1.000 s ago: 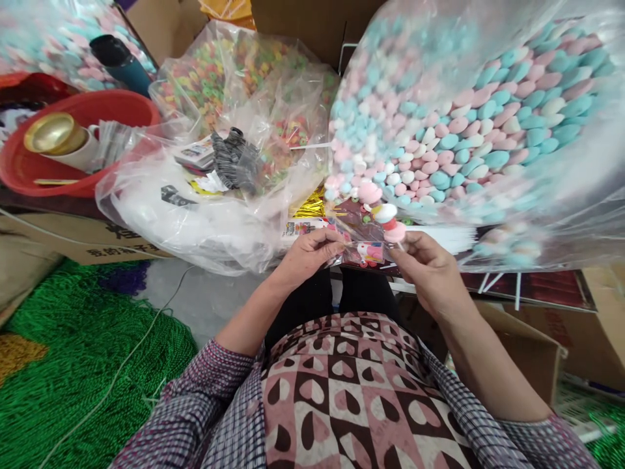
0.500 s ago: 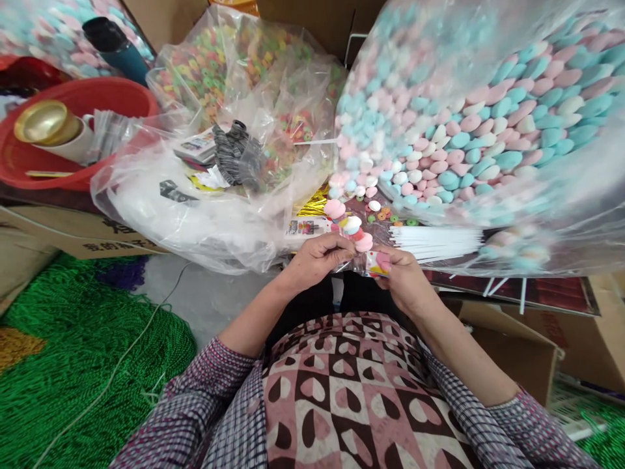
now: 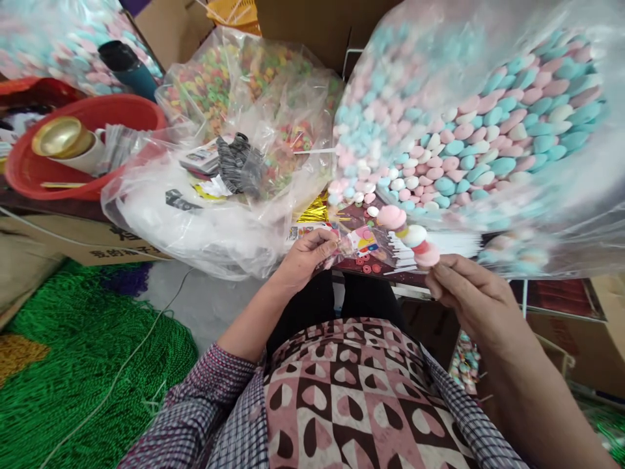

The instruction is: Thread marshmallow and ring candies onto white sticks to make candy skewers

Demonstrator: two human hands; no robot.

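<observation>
My right hand (image 3: pixel 471 296) pinches the lower end of a candy skewer (image 3: pixel 409 233) that carries pink and white marshmallow pieces and tilts up to the left. Over my lap, my left hand (image 3: pixel 307 257) is closed on a small clear printed bag (image 3: pixel 359 242), holding it by its edge. Skewer and bag are apart, the skewer just right of the bag. Behind both lies a bundle of white sticks (image 3: pixel 434 251) on a dark surface.
A huge clear bag of pink, blue and white candies (image 3: pixel 469 130) fills the right. A bag of coloured ring candies (image 3: pixel 244 85) and a white-filled bag (image 3: pixel 195 215) sit in the middle. A red basin (image 3: pixel 83 117) stands at left. Green beads (image 3: pixel 83 365) cover the floor.
My right hand has pulled away to the right with the candy skewer. The small bag stays in my left hand, and the two hands are now apart.
</observation>
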